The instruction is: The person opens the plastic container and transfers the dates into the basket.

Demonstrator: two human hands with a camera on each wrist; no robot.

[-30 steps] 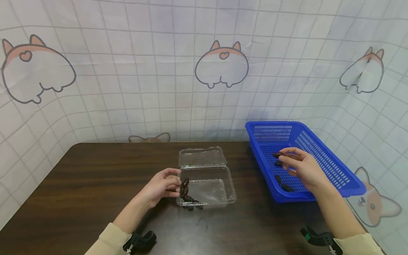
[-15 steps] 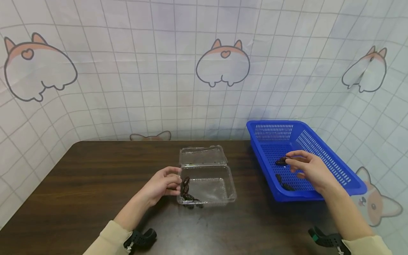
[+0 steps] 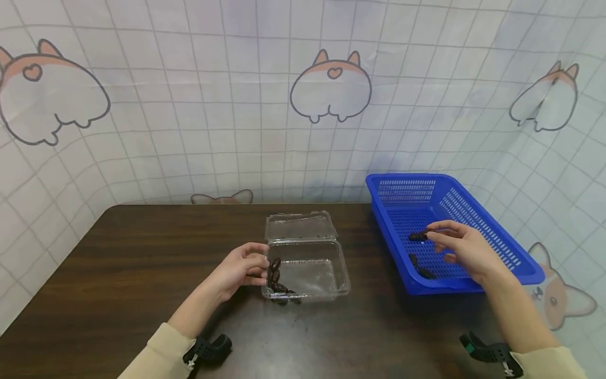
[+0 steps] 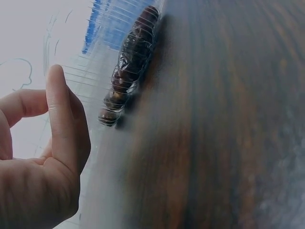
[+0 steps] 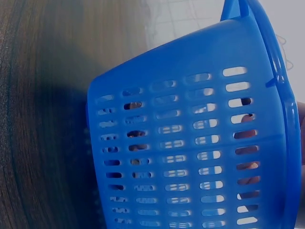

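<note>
While right grip (image 3: 466, 250) pinches date (image 3: 417, 237) in basket (image 3: 426, 287), desk's (image 3: 142, 252) right edge, spread left grip (image 3: 240, 269) touches clear box (image 3: 307, 271) holding dates (image 3: 275, 275).

Clear plastic container (image 3: 307, 276): upright, just below frame centre, hinged lid (image 3: 300, 227) open toward the top; left hand (image 3: 241, 268) touching its left side. Glossy dark brown pieces (image 3: 276, 271) lie along its left wall into the lower-left corner. Blue perforated basket (image 3: 394, 250): upright, right of frame, dark pieces (image 3: 426, 273) on its floor toward the lower left; right hand (image 3: 461, 247) pinches another dark piece (image 3: 417, 237) by one end inside it.
</note>
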